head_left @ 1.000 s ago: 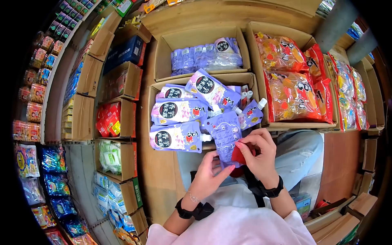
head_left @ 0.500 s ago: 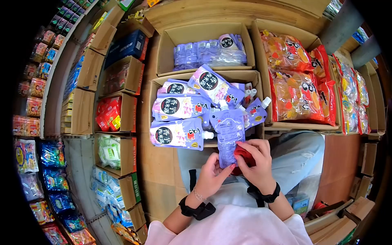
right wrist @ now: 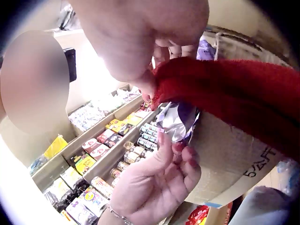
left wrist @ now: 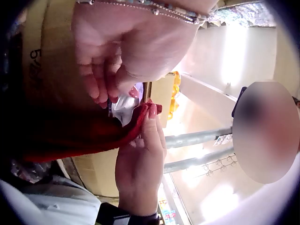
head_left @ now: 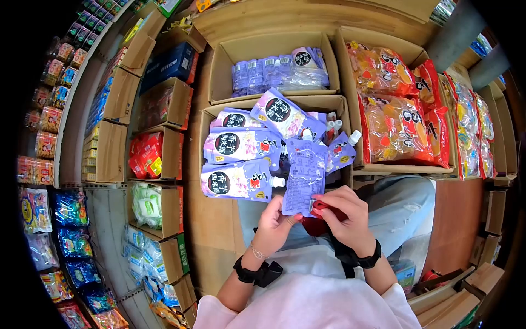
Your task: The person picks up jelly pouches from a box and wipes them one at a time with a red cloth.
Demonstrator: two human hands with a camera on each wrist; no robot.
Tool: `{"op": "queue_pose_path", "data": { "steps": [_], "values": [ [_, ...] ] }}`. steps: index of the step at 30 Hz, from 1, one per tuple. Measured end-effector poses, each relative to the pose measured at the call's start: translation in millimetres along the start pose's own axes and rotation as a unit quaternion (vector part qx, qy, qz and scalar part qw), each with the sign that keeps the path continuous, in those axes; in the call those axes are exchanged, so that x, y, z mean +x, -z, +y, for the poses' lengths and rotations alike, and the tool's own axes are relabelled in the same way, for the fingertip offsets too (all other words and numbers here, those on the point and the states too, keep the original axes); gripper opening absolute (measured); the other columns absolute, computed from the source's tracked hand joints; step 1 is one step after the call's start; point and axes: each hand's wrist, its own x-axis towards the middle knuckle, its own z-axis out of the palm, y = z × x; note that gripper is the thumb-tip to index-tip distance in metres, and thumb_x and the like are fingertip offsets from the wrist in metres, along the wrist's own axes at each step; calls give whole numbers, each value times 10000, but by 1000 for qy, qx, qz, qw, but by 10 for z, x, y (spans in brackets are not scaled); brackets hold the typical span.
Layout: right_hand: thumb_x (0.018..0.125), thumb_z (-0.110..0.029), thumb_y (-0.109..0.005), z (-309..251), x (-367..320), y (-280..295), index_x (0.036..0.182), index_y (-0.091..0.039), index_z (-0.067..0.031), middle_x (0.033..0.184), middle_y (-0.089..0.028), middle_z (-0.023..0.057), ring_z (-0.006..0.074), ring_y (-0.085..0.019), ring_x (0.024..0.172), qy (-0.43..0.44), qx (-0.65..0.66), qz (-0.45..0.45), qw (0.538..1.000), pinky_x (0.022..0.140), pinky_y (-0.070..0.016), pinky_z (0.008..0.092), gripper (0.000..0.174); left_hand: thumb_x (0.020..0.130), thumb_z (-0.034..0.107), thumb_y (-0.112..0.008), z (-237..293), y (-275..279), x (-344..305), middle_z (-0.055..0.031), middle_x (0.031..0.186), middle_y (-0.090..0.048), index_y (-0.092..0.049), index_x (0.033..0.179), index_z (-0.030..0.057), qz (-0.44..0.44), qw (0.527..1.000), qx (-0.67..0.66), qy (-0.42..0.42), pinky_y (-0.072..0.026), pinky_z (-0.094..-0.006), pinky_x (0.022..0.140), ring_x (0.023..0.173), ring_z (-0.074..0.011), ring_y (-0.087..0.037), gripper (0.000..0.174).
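A purple spouted pouch (head_left: pixel 304 174), its printed back side up, reaches from my hands over the front of the near carton. My left hand (head_left: pixel 272 223) pinches its lower left corner between thumb and fingers. At the lower right corner, my right hand (head_left: pixel 349 216) pinches a red cloth (head_left: pixel 315 226) against the pouch. The right wrist view shows the cloth (right wrist: pixel 220 86) hanging from those fingers and the pouch's silvery bottom (right wrist: pixel 174 123) by the left fingertips. Similar pouches with white caps (head_left: pixel 235 178) lie in the carton under the held one, which partly covers them.
The near carton (head_left: pixel 206 118) overflows with pouches. Behind it stands another carton (head_left: pixel 219 74) of purple pouches, and to the right a carton (head_left: pixel 405 171) of red-and-clear candy bags. Shelves of packets (head_left: pixel 148 211) line the left side. The person's knees are under the front.
The pouch has tipped flatter, showing more of its printed back. The left hand has shifted slightly left, and the right hand with the cloth has moved down to the lower right corner.
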Motion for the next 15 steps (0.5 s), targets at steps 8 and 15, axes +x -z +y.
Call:
{"op": "queue_pose_path", "data": {
  "steps": [8, 15],
  "values": [
    [756, -2, -768, 98, -19, -121, 961, -693, -28, 880, -666, 103, 216, -651, 793, -55, 66, 27, 996, 707, -521, 296, 220, 1007, 89, -528, 69, -35, -92, -101, 1058, -669, -565, 1121, -25, 48, 981, 124, 143, -539, -308, 837, 951, -156, -661, 165],
    [768, 2, -762, 90, 21, -137, 919, -698, -30, 886, -638, 94, 206, -646, 793, -65, 39, 24, 997, 684, -520, 292, 167, 1032, 228, -505, 128, -209, -173, -96, 893, -717, -642, 1092, -61, 13, 993, 16, 118, -530, -292, 752, 823, -163, -689, 325]
  ]
}}
